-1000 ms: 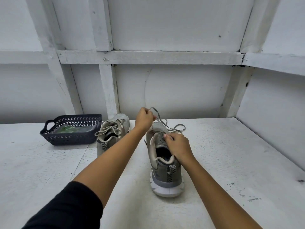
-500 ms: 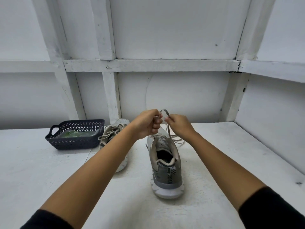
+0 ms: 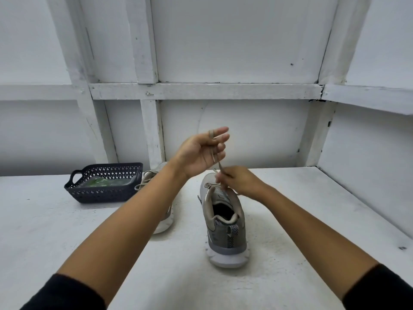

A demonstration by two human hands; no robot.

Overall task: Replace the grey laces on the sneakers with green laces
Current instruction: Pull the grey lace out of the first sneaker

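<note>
A grey sneaker (image 3: 225, 220) stands heel toward me in the middle of the white table. My left hand (image 3: 201, 153) is raised above its toe, palm up, with the grey lace (image 3: 215, 156) looped over its index finger. My right hand (image 3: 240, 181) sits lower, at the sneaker's tongue, pinching the same lace. A second grey sneaker (image 3: 164, 217), still laced, lies to the left, mostly hidden behind my left forearm. Green laces (image 3: 100, 182) in a clear wrapper lie in the dark basket.
The dark blue plastic basket (image 3: 105, 193) stands at the back left of the white table (image 3: 67, 231). White panelled walls close off the back and the right side.
My left hand has risen and opened out, drawing the grey lace upward on its finger. My right hand has dropped to the sneaker's tongue, pinching the lace lower down.
</note>
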